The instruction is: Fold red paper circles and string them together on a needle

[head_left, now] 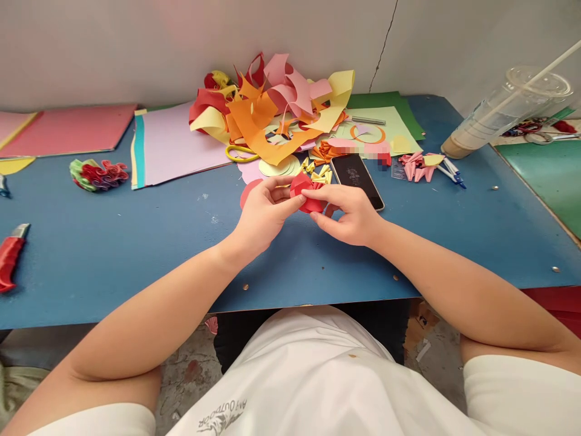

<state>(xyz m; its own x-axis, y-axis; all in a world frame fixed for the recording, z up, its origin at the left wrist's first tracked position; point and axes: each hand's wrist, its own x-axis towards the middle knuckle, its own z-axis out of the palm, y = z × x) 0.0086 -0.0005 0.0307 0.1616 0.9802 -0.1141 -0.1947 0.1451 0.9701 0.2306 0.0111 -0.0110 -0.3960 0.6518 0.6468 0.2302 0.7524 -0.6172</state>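
Single head-worn view, forward and down, from near above the blue table (149,236)

Bright, diffuse light spreads evenly across the surface (136,254); where it comes from is hard to tell. Shadows are faint and soft-edged around the phone (356,181), whose dark screen carries a dim, greyish pattern. Nearer the wearer than the phone, the white shirt (318,369) is very pale, while the space under the surface falls dark. The red paper (297,183) left of the phone is reasonably clear. Directly beyond the phone, a strip of pink paper (338,143) breaks into coarse pixel blocks. Far right of it, the cup (503,115) slants outward, stretched by wide-angle distortion.
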